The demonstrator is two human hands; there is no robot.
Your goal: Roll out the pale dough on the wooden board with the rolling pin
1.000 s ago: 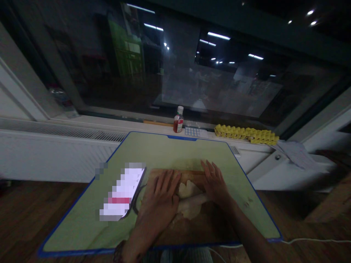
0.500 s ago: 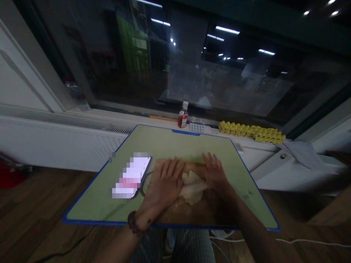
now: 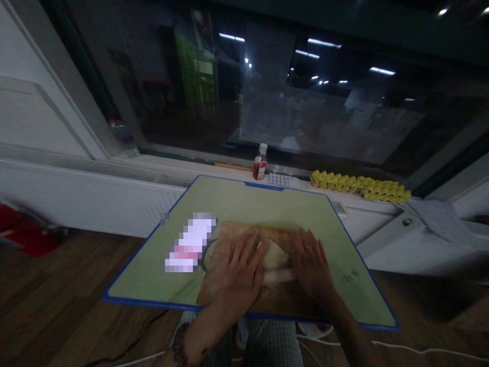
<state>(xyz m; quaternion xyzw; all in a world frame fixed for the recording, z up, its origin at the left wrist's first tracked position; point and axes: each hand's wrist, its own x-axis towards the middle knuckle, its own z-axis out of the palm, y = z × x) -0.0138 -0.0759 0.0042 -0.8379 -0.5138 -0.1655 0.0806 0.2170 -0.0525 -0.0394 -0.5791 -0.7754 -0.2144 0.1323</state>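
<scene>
My left hand (image 3: 244, 275) lies palm down with its fingers stretched forward, on the left part of a pale rolling pin (image 3: 279, 277). On the pin's right part my right hand (image 3: 314, 265) rests flat too, fingers extended, a ring on one of them. Both palms hide the pin's ends. A thin sheet of pale dough (image 3: 274, 255) shows between the hands, mostly beyond the pin, with its left edge partly behind my left fingers. Underneath is a wooden cutting board (image 3: 278, 304).
The board sits on a green, blue-edged tabletop (image 3: 229, 196). Left of it lies a phone (image 3: 191, 242) with a lit, blurred screen. A red bottle (image 3: 260, 162) and a yellow egg carton (image 3: 359, 186) stand on the windowsill. White cables (image 3: 420, 350) run across the floor.
Both hands and the rolling pin have moved nearer to me over the dough. More dough now shows beyond the pin and less in front. The whole view has shifted slightly.
</scene>
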